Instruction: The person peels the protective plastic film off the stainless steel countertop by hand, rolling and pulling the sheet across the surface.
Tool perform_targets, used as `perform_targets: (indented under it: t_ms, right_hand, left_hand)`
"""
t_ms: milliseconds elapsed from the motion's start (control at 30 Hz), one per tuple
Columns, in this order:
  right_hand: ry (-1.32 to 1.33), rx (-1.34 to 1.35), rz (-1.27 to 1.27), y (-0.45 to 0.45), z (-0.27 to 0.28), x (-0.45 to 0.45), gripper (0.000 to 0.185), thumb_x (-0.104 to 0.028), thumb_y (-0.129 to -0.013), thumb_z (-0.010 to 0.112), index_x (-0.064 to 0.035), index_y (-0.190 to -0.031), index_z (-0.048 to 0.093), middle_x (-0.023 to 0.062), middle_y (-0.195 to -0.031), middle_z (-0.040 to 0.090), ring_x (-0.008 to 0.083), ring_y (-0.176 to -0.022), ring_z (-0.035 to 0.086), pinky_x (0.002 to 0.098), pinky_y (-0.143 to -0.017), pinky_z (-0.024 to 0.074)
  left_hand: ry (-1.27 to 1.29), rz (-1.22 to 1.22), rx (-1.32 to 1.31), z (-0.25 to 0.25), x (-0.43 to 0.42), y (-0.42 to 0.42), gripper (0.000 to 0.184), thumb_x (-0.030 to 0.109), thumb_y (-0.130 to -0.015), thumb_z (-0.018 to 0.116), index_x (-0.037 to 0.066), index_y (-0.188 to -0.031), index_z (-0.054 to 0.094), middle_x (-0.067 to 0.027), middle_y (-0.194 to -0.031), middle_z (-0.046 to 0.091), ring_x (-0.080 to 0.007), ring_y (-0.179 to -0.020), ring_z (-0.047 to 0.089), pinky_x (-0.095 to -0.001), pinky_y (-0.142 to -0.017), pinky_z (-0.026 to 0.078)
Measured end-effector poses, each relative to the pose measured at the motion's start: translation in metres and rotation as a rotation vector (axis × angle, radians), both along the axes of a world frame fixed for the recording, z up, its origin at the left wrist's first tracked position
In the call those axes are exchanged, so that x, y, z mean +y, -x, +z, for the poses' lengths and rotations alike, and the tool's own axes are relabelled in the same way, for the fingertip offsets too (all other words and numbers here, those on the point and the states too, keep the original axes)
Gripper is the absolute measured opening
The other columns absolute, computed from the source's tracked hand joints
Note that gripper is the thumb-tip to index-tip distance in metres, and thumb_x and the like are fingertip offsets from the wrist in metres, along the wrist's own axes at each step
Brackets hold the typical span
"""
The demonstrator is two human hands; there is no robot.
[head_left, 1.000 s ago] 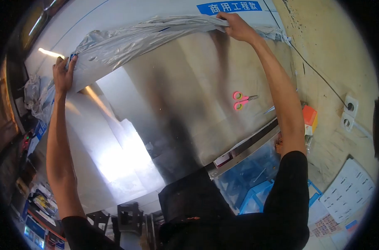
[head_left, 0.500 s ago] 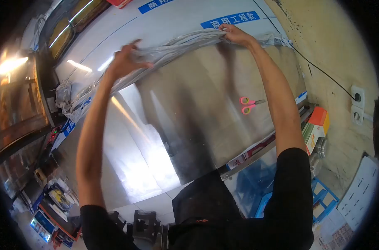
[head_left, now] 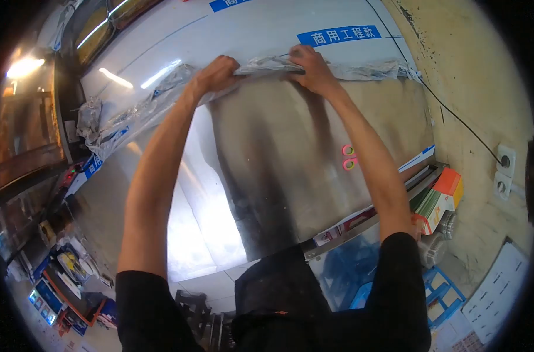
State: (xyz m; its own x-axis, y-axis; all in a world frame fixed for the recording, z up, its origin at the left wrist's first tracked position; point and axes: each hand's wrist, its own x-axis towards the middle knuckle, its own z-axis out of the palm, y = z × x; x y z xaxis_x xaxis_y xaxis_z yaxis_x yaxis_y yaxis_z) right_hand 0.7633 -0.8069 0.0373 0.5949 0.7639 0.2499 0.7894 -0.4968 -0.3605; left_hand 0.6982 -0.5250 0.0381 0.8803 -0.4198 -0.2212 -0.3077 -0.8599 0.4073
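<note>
Crumpled clear plastic film (head_left: 366,70) lies bunched along the far part of a shiny metal sheet (head_left: 261,152). My left hand (head_left: 218,75) is closed on the film left of centre, its fingertips partly hidden. To its right, my right hand (head_left: 311,67) grips the same bunched film with bent fingers. Beyond the film is a white surface (head_left: 249,29) with a blue label (head_left: 340,36). Pink-handled scissors (head_left: 349,158) lie on the metal beside my right forearm, their blades hidden by it.
A yellowish wall (head_left: 466,76) with white sockets (head_left: 505,170) and a black cable (head_left: 463,122) stands on the right. Boxes (head_left: 440,199) and a blue plastic rack (head_left: 443,299) are at the lower right. A lit glass cabinet (head_left: 29,123) stands at the left.
My left hand has moved right along the film, opening on the way and closing again nearer my right hand. My right hand has shifted slightly left and down. The view has shifted too.
</note>
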Motion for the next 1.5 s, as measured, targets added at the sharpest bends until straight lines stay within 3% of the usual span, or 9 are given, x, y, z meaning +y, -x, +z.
perform_targets:
  t_ms: [233, 300, 533, 633, 833, 1033, 1167, 1267, 1500]
  right_hand:
    - [-0.056, -0.384, 0.018, 0.004, -0.029, 0.013, 0.017, -0.002, -0.078, 0.06, -0.0018, -0.094, 0.055, 0.0089, -0.114, 0.057, 0.0277, -0.099, 0.064, 0.0374, -0.07, 0.0584]
    - [0.011, -0.38, 0.028, -0.003, -0.022, 0.013, 0.017, -0.002, -0.078, 0.059, -0.002, -0.095, 0.054, 0.0085, -0.112, 0.058, 0.0269, -0.089, 0.067, 0.0362, -0.063, 0.0586]
    - [0.227, -0.327, 0.076, -0.021, -0.008, 0.022, 0.015, -0.005, -0.082, 0.056, -0.0044, -0.097, 0.054, 0.011, -0.098, 0.06, 0.0305, -0.064, 0.067, 0.0377, -0.055, 0.0575]
    - [0.196, -0.307, 0.098, -0.03, -0.011, 0.023, 0.016, -0.007, -0.083, 0.056, -0.0051, -0.099, 0.055, 0.0118, -0.087, 0.062, 0.0323, -0.066, 0.067, 0.0407, -0.056, 0.0562]
    - [0.268, -0.347, 0.061, -0.038, -0.008, 0.027, 0.021, -0.008, -0.084, 0.056, -0.0094, -0.104, 0.057, 0.0119, -0.083, 0.064, 0.0314, -0.078, 0.065, 0.0432, -0.067, 0.0531]
    - [0.19, -0.331, 0.082, -0.051, 0.002, 0.034, 0.016, -0.004, -0.083, 0.058, -0.0064, -0.098, 0.06, 0.0153, -0.081, 0.066, 0.0357, -0.078, 0.067, 0.0451, -0.066, 0.0539]
    - [0.189, -0.137, 0.074, -0.062, 0.019, 0.036, 0.021, 0.0, -0.079, 0.06, -0.0052, -0.1, 0.063, 0.0163, -0.09, 0.068, 0.0368, -0.089, 0.066, 0.0458, -0.074, 0.0531]
    - [0.27, 0.015, 0.133, -0.072, 0.034, 0.04, 0.03, 0.0, -0.077, 0.062, -0.0047, -0.107, 0.065, 0.017, -0.097, 0.068, 0.0368, -0.098, 0.064, 0.0455, -0.082, 0.0514]
    - [0.433, 0.426, 0.106, -0.074, 0.05, 0.034, 0.045, -0.016, -0.078, 0.072, -0.0061, -0.12, 0.062, 0.0164, -0.115, 0.064, 0.0333, -0.108, 0.06, 0.0429, -0.09, 0.0483]
  left_hand:
    - [-0.122, -0.174, -0.4, -0.009, 0.009, 0.012, 0.031, 0.025, -0.086, 0.066, 0.001, -0.106, 0.065, -0.0193, -0.121, 0.059, -0.0347, -0.12, 0.051, -0.0515, -0.101, 0.038]
    - [-0.146, -0.122, -0.489, -0.011, 0.007, 0.015, 0.025, 0.015, -0.082, 0.065, 0.001, -0.103, 0.068, -0.0116, -0.147, 0.041, -0.0299, -0.141, 0.031, -0.0646, -0.106, 0.033]
    - [-0.032, -0.036, -0.166, 0.014, 0.004, -0.002, 0.042, 0.022, -0.093, 0.058, 0.005, -0.132, 0.055, -0.0123, -0.148, 0.042, -0.0303, -0.14, 0.034, -0.0584, -0.108, 0.035]
    - [-0.169, -0.04, 0.135, 0.035, 0.003, -0.021, 0.049, 0.03, -0.096, 0.056, 0.006, -0.138, 0.049, -0.02, -0.136, 0.053, -0.0311, -0.13, 0.045, -0.0482, -0.103, 0.042]
    - [-0.094, 0.07, -0.009, 0.031, 0.018, -0.026, 0.062, 0.046, -0.092, 0.058, 0.003, -0.136, 0.05, -0.0237, -0.098, 0.061, -0.034, -0.096, 0.061, -0.0417, -0.091, 0.047]
    - [-0.171, 0.162, 0.281, 0.06, 0.013, -0.045, 0.061, 0.053, -0.083, 0.068, 0.001, -0.113, 0.064, -0.0164, -0.111, 0.059, -0.0297, -0.102, 0.057, -0.0388, -0.091, 0.045]
    - [-0.29, 0.103, 0.234, 0.049, 0.014, -0.064, 0.063, 0.045, -0.081, 0.071, 0.002, -0.124, 0.058, -0.0155, -0.118, 0.063, -0.0331, -0.096, 0.063, -0.038, -0.093, 0.047]
    - [0.108, -0.089, 0.161, 0.054, -0.006, -0.066, 0.076, 0.041, -0.069, 0.081, 0.003, -0.129, 0.053, -0.0188, -0.112, 0.065, -0.0334, -0.103, 0.064, -0.0383, -0.092, 0.048]
    - [-0.01, 0.178, 0.017, 0.03, -0.099, -0.068, 0.075, 0.038, -0.066, 0.083, 0.005, -0.127, 0.054, -0.0181, -0.125, 0.058, -0.0373, -0.112, 0.058, -0.0477, -0.101, 0.042]
